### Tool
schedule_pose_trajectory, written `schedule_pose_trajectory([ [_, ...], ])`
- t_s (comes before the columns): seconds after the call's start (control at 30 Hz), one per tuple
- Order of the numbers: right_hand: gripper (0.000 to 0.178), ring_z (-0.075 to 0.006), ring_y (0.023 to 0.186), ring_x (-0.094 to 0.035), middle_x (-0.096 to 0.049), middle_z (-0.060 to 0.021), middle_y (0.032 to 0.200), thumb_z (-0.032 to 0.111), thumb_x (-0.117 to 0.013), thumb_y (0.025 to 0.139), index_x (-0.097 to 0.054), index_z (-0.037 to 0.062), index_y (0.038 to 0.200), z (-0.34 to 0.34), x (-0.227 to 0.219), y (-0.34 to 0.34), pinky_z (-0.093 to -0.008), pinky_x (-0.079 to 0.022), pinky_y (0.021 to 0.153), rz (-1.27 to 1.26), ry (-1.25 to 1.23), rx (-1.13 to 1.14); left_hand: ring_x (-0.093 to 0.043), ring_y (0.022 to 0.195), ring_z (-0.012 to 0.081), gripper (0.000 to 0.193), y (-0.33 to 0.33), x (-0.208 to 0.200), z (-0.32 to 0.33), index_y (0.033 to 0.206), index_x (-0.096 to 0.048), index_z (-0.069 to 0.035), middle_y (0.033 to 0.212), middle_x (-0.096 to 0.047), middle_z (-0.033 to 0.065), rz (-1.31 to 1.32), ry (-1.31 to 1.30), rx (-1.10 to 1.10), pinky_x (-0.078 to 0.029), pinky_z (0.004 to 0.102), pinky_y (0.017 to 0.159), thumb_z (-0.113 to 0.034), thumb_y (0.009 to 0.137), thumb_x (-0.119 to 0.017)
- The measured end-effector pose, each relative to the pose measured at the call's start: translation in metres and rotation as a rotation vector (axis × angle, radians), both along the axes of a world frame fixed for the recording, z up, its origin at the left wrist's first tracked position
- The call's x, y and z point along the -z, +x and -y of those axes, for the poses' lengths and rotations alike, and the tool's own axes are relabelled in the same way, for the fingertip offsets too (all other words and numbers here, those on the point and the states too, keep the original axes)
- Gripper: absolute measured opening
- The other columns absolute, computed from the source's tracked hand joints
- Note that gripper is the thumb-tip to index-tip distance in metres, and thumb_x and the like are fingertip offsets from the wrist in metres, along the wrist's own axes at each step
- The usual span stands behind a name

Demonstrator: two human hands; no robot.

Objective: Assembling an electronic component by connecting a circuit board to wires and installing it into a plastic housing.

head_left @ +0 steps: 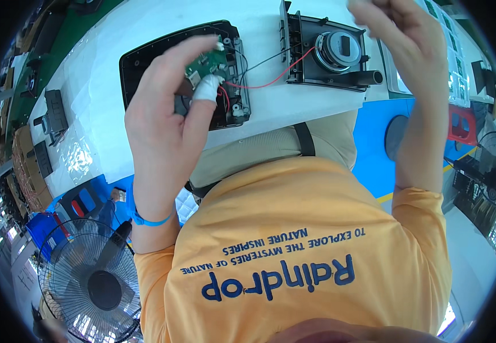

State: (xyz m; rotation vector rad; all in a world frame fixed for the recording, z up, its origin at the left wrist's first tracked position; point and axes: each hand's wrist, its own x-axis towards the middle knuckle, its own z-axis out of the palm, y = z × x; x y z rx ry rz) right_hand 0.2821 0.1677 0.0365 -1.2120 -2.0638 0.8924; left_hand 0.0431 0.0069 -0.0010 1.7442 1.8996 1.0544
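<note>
My left hand (159,111) is closed on a small green circuit board (203,64), pinched between the fingers and a white-wrapped thumb (208,88). Beneath the board lies an open black plastic housing (136,60), partly covered by that hand. A red wire (274,83) and a black wire run from around the board toward a black panel (305,43) on the right. That panel carries a round speaker (338,50) and a black tube (365,79). Up at the right, beyond the speaker, my right hand (414,34) is raised with bent, blurred fingers; whether they hold anything is unclear.
A white-covered table (96,68) bears the parts. Dark plastic pieces (55,111) and clear film (79,157) lie at its left. Trays with green items (451,51) stand at the far right. A fan (105,288) is at lower left, a red stool (461,127) at right.
</note>
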Motion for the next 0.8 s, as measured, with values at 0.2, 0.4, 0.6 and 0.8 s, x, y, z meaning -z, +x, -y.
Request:
schedule_pose_trajectory([
  [0.2, 0.048, -0.0113, 0.066, -0.057, -0.071, -0.0030, 0.100, 0.021, -0.086, 0.072, -0.070, 0.0113, 0.117, 0.007, 0.025, 0.061, -0.0277, -0.049, 0.063, 0.468, -0.052, -0.184, -0.063, 0.096, 0.0150, 0.044, 0.006, -0.006, 0.008, 0.128, -0.064, -0.007, 0.112, -0.067, 0.0056, -0.107, -0.016, -0.113, -0.049, 0.0261, 0.081, -0.008, 0.085, -0.075],
  [0.4, 0.042, -0.0115, 0.070, -0.061, -0.069, -0.0050, 0.105, 0.006, -0.083, 0.075, -0.066, 0.0063, 0.114, 0.024, 0.059, 0.063, -0.0263, -0.050, 0.063, 0.256, -0.038, -0.035, -0.059, 0.113, 0.0345, 0.069, 0.005, -0.017, 0.008, 0.132, -0.060, -0.005, 0.130, -0.059, 0.0141, -0.451, -0.042, -0.044, -0.050, 0.0400, 0.094, -0.035, 0.076, -0.084],
  [0.6, 0.026, -0.0177, 0.078, -0.068, -0.068, -0.0069, 0.095, 0.005, -0.080, 0.081, -0.066, 0.0055, 0.103, 0.026, 0.069, 0.066, -0.0271, -0.056, 0.065, 0.281, 0.102, -0.165, -0.054, 0.110, 0.0368, 0.084, 0.005, -0.025, 0.010, 0.138, -0.049, 0.004, 0.135, -0.052, 0.0185, -0.554, -0.168, 0.010, -0.048, 0.0434, 0.093, -0.034, 0.072, -0.084],
  [0.8, 0.023, -0.0239, 0.082, -0.071, -0.071, -0.0085, 0.099, 0.007, -0.080, 0.082, -0.066, 0.0069, 0.100, 0.025, 0.071, 0.062, -0.0321, -0.057, 0.065, 0.153, 0.185, -0.342, -0.051, 0.120, 0.0377, 0.090, -0.003, -0.040, 0.023, 0.142, -0.046, 0.003, 0.145, -0.046, 0.0173, -0.495, -0.230, 0.112, -0.045, 0.0444, 0.099, -0.028, 0.068, -0.086],
])
